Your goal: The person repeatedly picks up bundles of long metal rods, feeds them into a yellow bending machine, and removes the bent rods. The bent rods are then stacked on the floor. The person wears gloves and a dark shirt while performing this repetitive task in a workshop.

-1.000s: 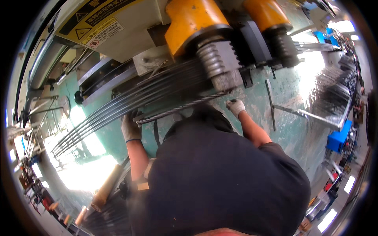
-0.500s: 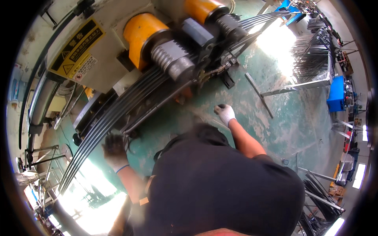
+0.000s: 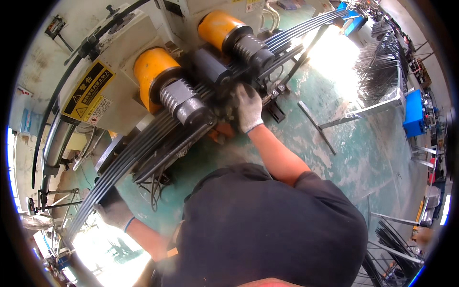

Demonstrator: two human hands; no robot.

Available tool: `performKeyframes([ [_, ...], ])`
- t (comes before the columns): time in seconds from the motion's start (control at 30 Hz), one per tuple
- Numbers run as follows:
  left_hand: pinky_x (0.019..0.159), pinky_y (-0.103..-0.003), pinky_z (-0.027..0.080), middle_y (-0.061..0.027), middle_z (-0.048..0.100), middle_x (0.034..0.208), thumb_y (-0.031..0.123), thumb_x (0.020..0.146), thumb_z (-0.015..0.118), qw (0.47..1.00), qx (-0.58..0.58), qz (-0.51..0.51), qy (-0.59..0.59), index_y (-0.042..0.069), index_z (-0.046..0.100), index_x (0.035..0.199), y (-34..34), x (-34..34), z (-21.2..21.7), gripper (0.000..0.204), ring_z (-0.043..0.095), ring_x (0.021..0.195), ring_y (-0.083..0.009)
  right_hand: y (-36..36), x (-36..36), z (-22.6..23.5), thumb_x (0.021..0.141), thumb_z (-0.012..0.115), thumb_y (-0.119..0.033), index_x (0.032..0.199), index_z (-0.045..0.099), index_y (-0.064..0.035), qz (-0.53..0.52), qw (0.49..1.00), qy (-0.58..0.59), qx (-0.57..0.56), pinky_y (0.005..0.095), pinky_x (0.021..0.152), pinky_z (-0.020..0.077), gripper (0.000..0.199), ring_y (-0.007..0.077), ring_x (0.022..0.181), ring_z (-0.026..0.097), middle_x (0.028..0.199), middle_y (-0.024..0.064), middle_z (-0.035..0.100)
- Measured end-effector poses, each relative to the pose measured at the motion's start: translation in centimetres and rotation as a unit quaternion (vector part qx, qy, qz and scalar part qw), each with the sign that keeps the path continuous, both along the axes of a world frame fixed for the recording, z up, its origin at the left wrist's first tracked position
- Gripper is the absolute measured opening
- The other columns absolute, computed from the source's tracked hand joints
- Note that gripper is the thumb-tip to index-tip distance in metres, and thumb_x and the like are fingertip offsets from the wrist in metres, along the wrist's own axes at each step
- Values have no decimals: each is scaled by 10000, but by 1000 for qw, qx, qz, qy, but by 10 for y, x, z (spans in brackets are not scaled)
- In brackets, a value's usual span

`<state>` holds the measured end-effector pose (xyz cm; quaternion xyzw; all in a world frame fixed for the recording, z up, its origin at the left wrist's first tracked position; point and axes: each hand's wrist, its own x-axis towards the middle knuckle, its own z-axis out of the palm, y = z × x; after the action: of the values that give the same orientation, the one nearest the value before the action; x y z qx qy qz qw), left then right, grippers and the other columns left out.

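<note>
Several dark metal rods (image 3: 138,152) run side by side in a long curve through a machine with two orange housings (image 3: 154,71) and ridged grey rollers (image 3: 181,100). My left hand (image 3: 116,210), in a light glove with dark finger fronts, is beside the rods at the lower left. Its thumb stands apart from the fingers, whose tips are partly lost against the rods. My right hand (image 3: 248,109), gloved too, is at the machine between the two rollers. Its fingers are bent down onto dark parts there; what they hold is hidden.
A warning plate (image 3: 88,93) is on the machine's panel at the left. A metal rack (image 3: 377,106) with many thin dark rods stands at the right, near a blue box (image 3: 413,114). A loose metal bar (image 3: 318,128) is over the green floor (image 3: 344,167).
My right hand has moved up and left to the machine between the rollers. My left hand has moved down and left along the rods. The view has shifted slightly.
</note>
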<state>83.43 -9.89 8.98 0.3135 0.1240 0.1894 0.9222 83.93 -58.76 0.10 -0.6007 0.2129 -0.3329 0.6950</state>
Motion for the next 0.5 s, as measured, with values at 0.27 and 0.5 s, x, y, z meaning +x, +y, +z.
performKeyframes([
  [0.27, 1147, -443, 431, -237, 666, 1298, 311, 1081, 493, 920, 356, 159, 27, -126, 562, 1341, -33, 29, 148, 513, 644, 1219, -346, -9, 64, 3, 1016, 647, -240, 1108, 643, -7, 25, 965, -49, 258, 322, 684, 526, 251, 193, 735, 641, 923, 82, 696],
  [0.5, 1110, -408, 497, -236, 673, 1290, 143, 1061, 488, 912, 379, 151, -37, -130, 554, 1375, -74, 65, 218, 421, 682, 1174, -323, -39, 82, -5, 884, 758, -73, 1216, 645, 22, 74, 981, -127, 124, 329, 848, 522, 363, 166, 976, 640, 1109, 71, 682],
])
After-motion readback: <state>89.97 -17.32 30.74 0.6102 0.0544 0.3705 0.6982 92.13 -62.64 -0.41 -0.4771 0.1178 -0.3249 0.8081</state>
